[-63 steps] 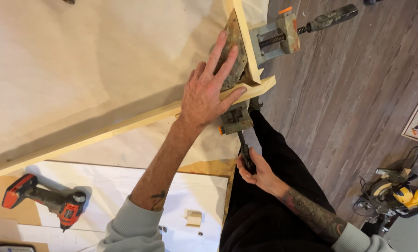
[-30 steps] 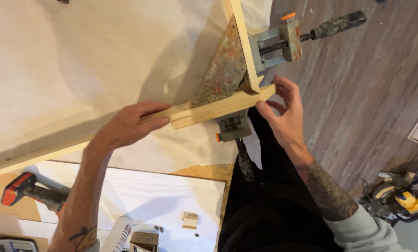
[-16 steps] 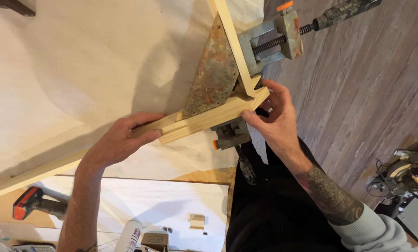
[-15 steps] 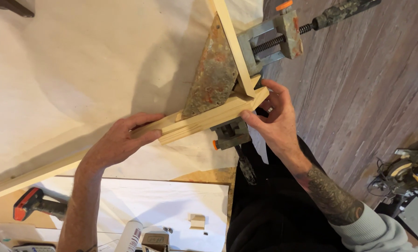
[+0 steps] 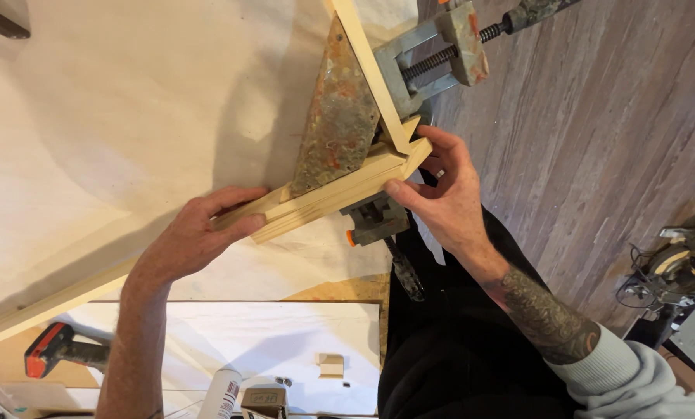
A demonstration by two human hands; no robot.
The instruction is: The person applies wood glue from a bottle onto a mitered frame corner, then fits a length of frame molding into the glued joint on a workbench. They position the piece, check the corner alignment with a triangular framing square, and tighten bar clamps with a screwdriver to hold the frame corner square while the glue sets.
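Pale cloth covers the counter (image 5: 91, 101) under my view, with grey plank flooring (image 5: 596, 116) off to the right. At far left, a red-and-black drill (image 5: 57, 351) lies on a white sheet near the counter's lower edge. Next along, my left hand (image 5: 196, 237) closes over a long pale wood strip (image 5: 301, 203), fingers wrapped across its top face, pressing it down. That strip runs up and right to meet a second wood strip (image 5: 363, 58) at a mitred corner (image 5: 406, 149), both seated in a rusty, paint-flecked corner clamp (image 5: 338, 124) whose screw (image 5: 440, 56) juts toward the floor. My right hand (image 5: 448, 198) pinches the corner itself, thumb under the long strip's end, fingertips over the tip of the joint. Below it a small grey block with an orange knob (image 5: 375, 221) sits against the strip. Further right, a yellow power saw (image 5: 685, 268) rests on the floor.

I judge this to be the aligning step: the two mitres are being nudged flush. The next move calls for holding both strips steady while the clamp screw gets tightened.
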